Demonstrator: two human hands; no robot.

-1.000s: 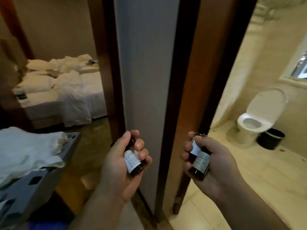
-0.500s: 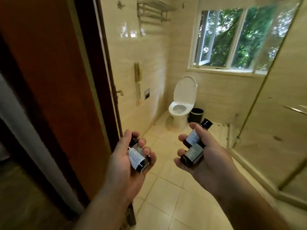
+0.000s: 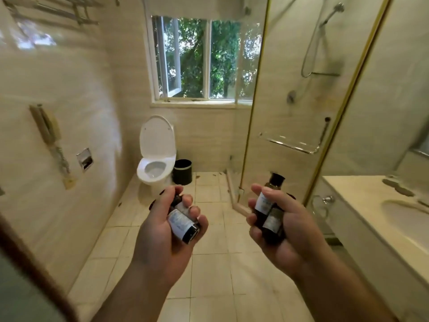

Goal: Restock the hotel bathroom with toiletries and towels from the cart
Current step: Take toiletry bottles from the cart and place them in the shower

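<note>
Toiletry bottles (image 3: 181,225) were clasped by curled fingers (image 3: 196,211) of left hand (image 3: 160,238) and right hand (image 3: 292,231); worktop (image 3: 362,196) lay rightward, nearest the right hand.

I'm looking into a hotel-style bathroom: a white toilet (image 3: 156,159) with its lid up beside a black bin (image 3: 182,171), a glass shower enclosure (image 3: 278,101) with hose and handset, a washbasin counter (image 3: 362,194) at right, a wall phone (image 3: 47,126), a towel rack (image 3: 53,10) high up, and miniature toiletry bottles (image 3: 182,223) in hand
</note>
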